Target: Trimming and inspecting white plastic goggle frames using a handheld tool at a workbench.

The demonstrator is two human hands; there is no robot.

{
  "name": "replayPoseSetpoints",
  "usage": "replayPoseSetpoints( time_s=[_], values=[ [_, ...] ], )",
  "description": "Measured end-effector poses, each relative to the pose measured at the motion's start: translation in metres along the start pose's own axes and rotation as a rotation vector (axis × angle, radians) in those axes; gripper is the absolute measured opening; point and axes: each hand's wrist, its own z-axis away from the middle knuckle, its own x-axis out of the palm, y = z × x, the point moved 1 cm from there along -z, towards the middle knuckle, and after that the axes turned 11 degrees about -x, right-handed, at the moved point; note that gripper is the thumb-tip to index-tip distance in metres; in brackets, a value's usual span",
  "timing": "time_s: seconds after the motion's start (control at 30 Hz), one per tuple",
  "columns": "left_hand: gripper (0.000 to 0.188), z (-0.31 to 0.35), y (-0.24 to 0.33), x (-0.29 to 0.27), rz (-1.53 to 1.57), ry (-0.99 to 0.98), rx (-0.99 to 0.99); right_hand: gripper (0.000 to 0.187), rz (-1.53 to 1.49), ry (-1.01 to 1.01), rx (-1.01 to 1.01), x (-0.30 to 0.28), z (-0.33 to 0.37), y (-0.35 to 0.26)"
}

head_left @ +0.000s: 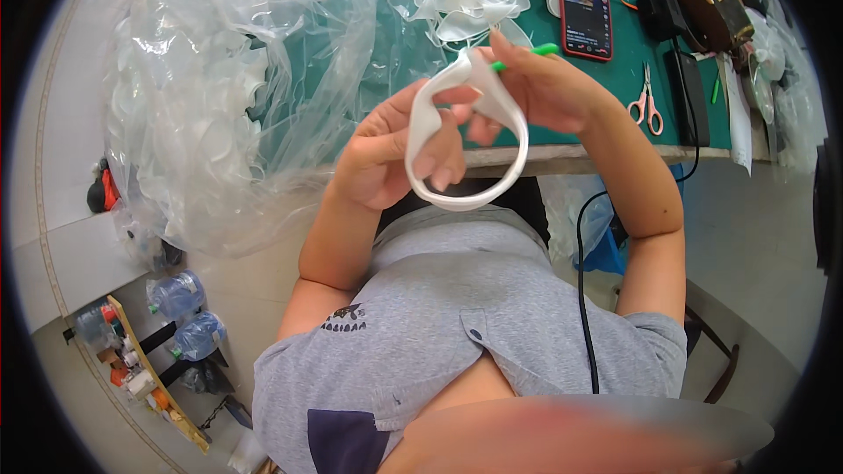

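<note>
Both of my hands hold up a white, smooth loop-shaped band (511,170) above the table's near edge. It is wide and flared at the upper part and narrow along the bottom curve. My left hand (373,151) grips the band's left side, fingers curled through the loop. My right hand (551,88) pinches the wide upper right part. A thin green stick-like tool (537,51) also sits in my right hand, its tip lying by the band. Its working end is hard to make out. Some right fingers are hidden behind the band.
More white bands (474,0) lie piled at the back, beside a large clear plastic bag (193,79) of white pieces. A red-cased phone (584,4), pink-handled scissors (646,107) and a black box (688,105) with a cable are at the right on the green tabletop (562,139).
</note>
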Motion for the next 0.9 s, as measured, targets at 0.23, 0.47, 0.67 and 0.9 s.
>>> replayPoseSetpoints(
  time_s=[0.23, 0.47, 0.67, 0.9],
  values=[
    [0.043, -0.002, -0.006, -0.003, 0.022, 0.045, -0.046, 0.028, 0.084, 0.22, -0.297, -0.016, 0.041, 0.001],
    [0.04, 0.006, -0.01, -0.002, 0.02, 0.153, -0.039, 0.025, 0.16, 0.293, -0.379, -0.014, 0.052, 0.006],
    [0.037, 0.013, -0.008, -0.012, -0.126, 0.291, -0.127, 0.017, 0.271, 0.37, -0.611, -0.017, 0.068, 0.023],
    [0.028, 0.022, -0.004, -0.034, -0.702, 0.581, 0.05, 0.03, 0.592, 0.477, -1.026, 0.005, 0.153, 0.015]
  ],
)
